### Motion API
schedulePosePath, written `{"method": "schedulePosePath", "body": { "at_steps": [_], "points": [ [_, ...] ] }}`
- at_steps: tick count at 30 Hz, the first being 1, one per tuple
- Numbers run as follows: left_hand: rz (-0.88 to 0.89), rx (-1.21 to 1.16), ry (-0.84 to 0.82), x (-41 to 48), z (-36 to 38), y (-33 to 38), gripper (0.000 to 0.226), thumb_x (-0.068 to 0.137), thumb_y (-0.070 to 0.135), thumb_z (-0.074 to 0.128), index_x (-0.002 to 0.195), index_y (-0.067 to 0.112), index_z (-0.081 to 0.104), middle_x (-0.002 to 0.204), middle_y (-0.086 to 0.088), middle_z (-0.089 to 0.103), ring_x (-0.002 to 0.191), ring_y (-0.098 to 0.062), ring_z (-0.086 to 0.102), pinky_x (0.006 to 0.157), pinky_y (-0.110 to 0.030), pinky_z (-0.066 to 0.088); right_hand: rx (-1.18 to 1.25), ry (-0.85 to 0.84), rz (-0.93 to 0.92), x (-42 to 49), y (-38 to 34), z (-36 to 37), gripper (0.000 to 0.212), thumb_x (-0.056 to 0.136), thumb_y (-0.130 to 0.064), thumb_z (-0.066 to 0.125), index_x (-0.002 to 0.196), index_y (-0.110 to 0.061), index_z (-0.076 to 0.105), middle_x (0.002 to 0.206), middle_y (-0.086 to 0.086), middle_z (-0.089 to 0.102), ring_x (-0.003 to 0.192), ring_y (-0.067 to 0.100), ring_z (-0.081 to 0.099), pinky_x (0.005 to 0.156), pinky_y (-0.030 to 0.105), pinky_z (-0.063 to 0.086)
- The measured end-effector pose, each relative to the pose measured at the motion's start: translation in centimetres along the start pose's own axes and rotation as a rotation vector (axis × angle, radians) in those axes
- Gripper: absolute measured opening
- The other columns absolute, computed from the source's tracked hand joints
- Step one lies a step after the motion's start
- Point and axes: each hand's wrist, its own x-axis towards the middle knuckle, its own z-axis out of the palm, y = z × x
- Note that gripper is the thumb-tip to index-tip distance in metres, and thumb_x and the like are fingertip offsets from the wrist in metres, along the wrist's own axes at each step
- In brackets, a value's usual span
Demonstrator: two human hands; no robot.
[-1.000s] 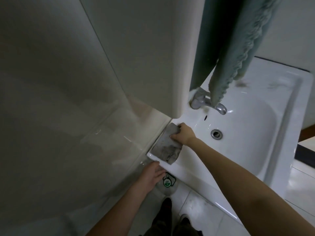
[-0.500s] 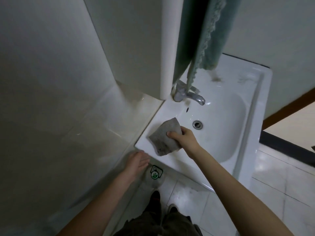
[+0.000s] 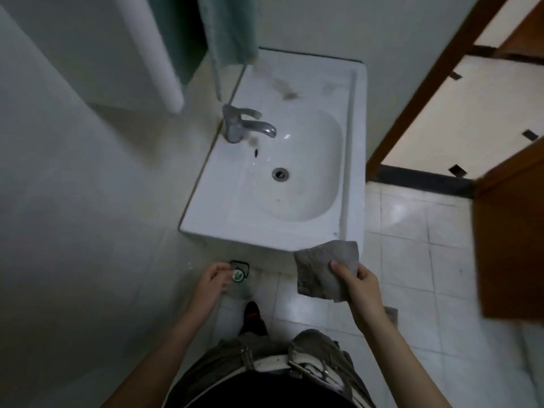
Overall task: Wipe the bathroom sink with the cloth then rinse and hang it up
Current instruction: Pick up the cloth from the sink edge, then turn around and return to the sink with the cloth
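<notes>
Right hand (image 3: pixel 357 285): thumb on top of the grey cloth (image 3: pixel 325 270), fingers curled beneath it, a firm pinch at the cloth's right edge. Cloth held flat and spread, in the air just off the near right corner of the white sink (image 3: pixel 351 148), clear of the basin, over the tiled floor (image 3: pixel 412 231). Left hand (image 3: pixel 210 279): empty, fingers loosely curled and partly open, low in front of the sink's near left corner, next to a small green-and-white label (image 3: pixel 238 273) on something underneath that is too blurred to identify. Basin: drain (image 3: pixel 280 174) at centre, overflow slot just above it, chrome faucet (image 3: pixel 245 125) on the wall-side rim, spout pointing over the bowl. Dark smudges on the far rim. Teal towel (image 3: pixel 228 28) hangs above the sink's far end. Brown wooden door (image 3: pixel 509 231) at right.
</notes>
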Motion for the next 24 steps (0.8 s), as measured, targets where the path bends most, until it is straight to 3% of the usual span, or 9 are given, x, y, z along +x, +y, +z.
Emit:
{"method": "schedulePosePath", "body": {
  "at_steps": [2,5,11,20,24],
  "points": [
    [-0.072,0.053,-0.041,-0.5,1.8,-2.3,0.019,0.095,-0.002,0.045,0.088,0.007,0.06,0.082,-0.013,0.064,0.067,-0.019,0.056,0.057,-0.019,0.047,0.057,0.094,0.07,-1.1,3.0,-4.0,0.021,0.084,-0.019,0.071,0.099,-0.005,0.07,0.094,0.015,0.074,0.088,0.031,0.071,0.069,0.038,0.058],
    [-0.169,0.092,-0.065,-1.5,4.8,-5.3,0.016,0.096,0.002,0.046,0.097,0.003,0.062,0.096,-0.024,0.066,0.069,-0.024,0.061,0.065,-0.03,0.048,0.139,0.233,0.171,-2.9,7.0,-10.0,0.019,0.083,-0.016,0.072,0.098,-0.005,0.068,0.095,0.016,0.072,0.087,0.032,0.069,0.073,0.039,0.058],
    [-0.2,0.126,-0.046,-7.8,12.7,-6.9,0.019,0.1,0.011,0.044,0.102,0.001,0.06,0.092,-0.014,0.063,0.079,-0.027,0.06,0.08,-0.036,0.047,0.199,0.368,0.276,-4.9,12.3,-21.7,0.037,0.084,-0.018,0.071,0.114,0.002,0.063,0.106,0.021,0.069,0.095,0.034,0.067,0.085,0.049,0.056],
    [-0.283,0.191,-0.037,-11.4,20.1,-7.1,0.016,0.097,0.012,0.049,0.096,0.002,0.06,0.097,-0.023,0.063,0.076,-0.029,0.06,0.072,-0.035,0.047,0.213,0.385,0.211,-0.1,9.0,-32.0,0.031,0.084,-0.017,0.071,0.111,-0.003,0.064,0.103,0.014,0.07,0.094,0.029,0.067,0.08,0.041,0.058],
    [-0.365,0.193,0.0,-9.1,24.3,-6.2,0.019,0.098,0.009,0.045,0.101,-0.003,0.059,0.096,-0.022,0.062,0.078,-0.031,0.058,0.079,-0.037,0.044,0.21,0.384,0.185,5.2,6.7,-35.5,0.029,0.083,-0.017,0.072,0.109,-0.006,0.064,0.104,0.013,0.07,0.095,0.027,0.067,0.082,0.04,0.058]
  ]
}}
